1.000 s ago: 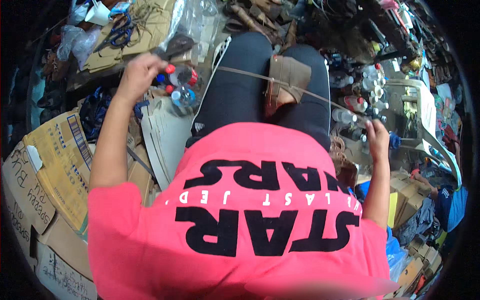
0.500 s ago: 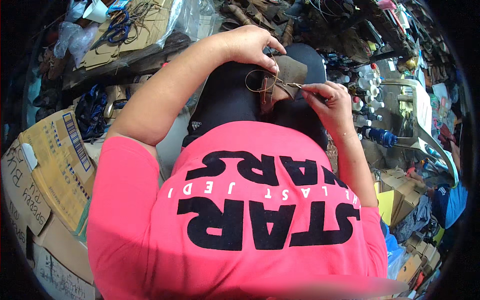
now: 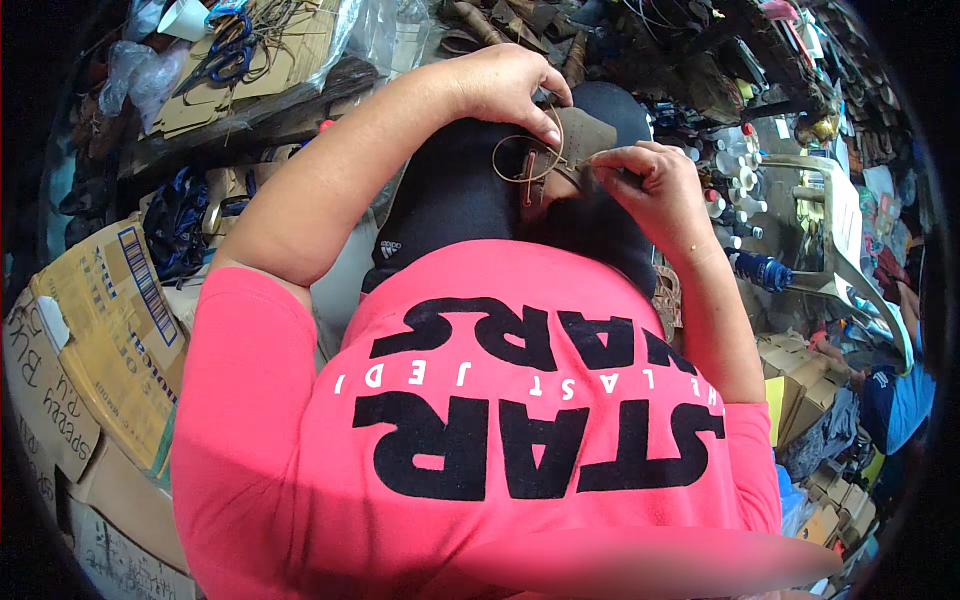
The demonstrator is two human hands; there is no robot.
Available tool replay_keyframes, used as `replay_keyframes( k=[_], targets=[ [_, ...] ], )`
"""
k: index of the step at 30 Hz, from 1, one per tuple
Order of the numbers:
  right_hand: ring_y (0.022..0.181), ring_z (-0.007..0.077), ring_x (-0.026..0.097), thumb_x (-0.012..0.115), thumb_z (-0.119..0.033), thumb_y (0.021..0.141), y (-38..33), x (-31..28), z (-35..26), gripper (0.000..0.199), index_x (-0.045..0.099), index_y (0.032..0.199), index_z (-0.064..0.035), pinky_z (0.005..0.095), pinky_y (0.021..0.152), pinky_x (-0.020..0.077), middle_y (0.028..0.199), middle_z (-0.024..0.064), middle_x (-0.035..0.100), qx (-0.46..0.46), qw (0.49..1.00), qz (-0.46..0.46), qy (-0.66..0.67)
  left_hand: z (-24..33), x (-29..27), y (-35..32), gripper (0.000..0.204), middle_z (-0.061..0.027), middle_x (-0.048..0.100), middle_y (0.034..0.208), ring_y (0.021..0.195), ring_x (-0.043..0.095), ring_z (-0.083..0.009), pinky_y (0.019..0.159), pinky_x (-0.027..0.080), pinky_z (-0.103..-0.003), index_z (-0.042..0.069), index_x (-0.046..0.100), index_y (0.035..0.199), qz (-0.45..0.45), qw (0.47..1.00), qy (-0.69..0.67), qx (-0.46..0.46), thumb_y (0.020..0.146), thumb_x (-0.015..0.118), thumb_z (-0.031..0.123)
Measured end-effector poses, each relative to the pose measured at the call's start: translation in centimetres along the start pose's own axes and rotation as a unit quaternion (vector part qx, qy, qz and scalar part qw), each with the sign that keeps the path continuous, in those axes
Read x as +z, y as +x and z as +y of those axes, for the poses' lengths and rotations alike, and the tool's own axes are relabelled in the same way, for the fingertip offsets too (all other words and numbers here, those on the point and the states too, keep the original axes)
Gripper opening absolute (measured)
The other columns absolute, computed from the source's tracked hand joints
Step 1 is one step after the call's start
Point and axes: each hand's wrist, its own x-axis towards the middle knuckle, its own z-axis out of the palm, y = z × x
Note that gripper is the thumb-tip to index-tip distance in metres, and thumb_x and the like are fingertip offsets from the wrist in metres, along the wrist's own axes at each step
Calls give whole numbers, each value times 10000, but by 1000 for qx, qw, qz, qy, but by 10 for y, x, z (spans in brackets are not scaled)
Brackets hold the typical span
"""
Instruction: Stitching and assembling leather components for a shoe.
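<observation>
A brown leather shoe upper [image 3: 590,132] with small punched holes lies across my thighs, against dark trousers. My left hand [image 3: 505,88] curls around its left edge, thumb on top; some fingers are hidden behind it. A thin tan lace [image 3: 503,176] forms a wide loop beside my left thumb and runs through the leather. On the right, my right hand [image 3: 652,185] is closed, thumb and forefinger pinching the lace near the middle of the upper. Reddish-brown lacing [image 3: 530,188] shows on the upper's nearer left side.
Blue-handled scissors [image 3: 230,58] and cord lie on cardboard at far left. A cardboard box [image 3: 105,320] stands at left. Several bottles [image 3: 735,185] and a pale plastic chair [image 3: 840,220] are at right. Another person in blue [image 3: 905,405] is at far right.
My right hand has shifted slightly left, its fingers now closer to the leather and the lace. The left hand stays almost in place, and the loop keeps nearly the same shape.
</observation>
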Motion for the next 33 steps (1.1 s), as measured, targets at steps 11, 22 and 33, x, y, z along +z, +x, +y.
replay_keyframes(
  k=[11,22,33],
  targets=[
    [706,277,654,702,-130,765,7,-1,1,127,736,881,-90,354,676,493,793,113,682,-25,996,-37,-80,-4,4,15,626,-163,658,1102,1053,617,-320,919,480,-387,118,663,1174,-27,999,24,12,635,816,397],
    [694,257,640,691,-170,778,6,-6,-18,142,737,905,-126,365,772,432,774,88,681,-8,978,-59,-200,-7,5,17,665,-166,668,1084,1047,624,-326,920,482,-395,133,662,1183,-26,998,57,16,642,785,499],
    [796,145,552,751,-84,766,6,15,34,170,741,935,-81,276,745,449,783,31,603,89,974,-65,200,-7,7,14,644,-150,663,1075,1045,615,-317,910,471,-399,117,667,1152,-10,998,57,20,637,788,485]
  ],
)
